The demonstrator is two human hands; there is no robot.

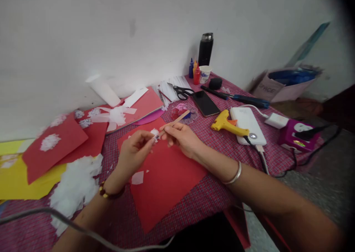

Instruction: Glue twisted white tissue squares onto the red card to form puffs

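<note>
A white tuft (155,132) is pinched between the thumb and fingers of the left hand (135,147), over the upper part of a red sheet (169,181). The right hand (181,135) grips a wooden stick (180,118), its lower end at the tuft and its upper end leaning toward two o'clock. Blur hides whether stick and tuft touch.

Clockwise from the tuft, scissors (181,93) lie at one o'clock, with a black bottle (205,51) farther out beside a cup (205,74) and small paint bottles (196,76). At two o'clock, a clear dish (193,115) holding color sits near a phone (205,103). A yellow glue gun (229,125) rests against a white power bank (247,122) at three o'clock, with a purple socket box (285,135) beyond.

At seven, a white square (138,178) lies on the sheet; at eight, thin white paper (73,185) is heaped on the checked cloth (191,200). A red card (70,133) bearing another tuft lies at nine, and a white roll (104,91) leans against the wall (116,34) at ten.
</note>
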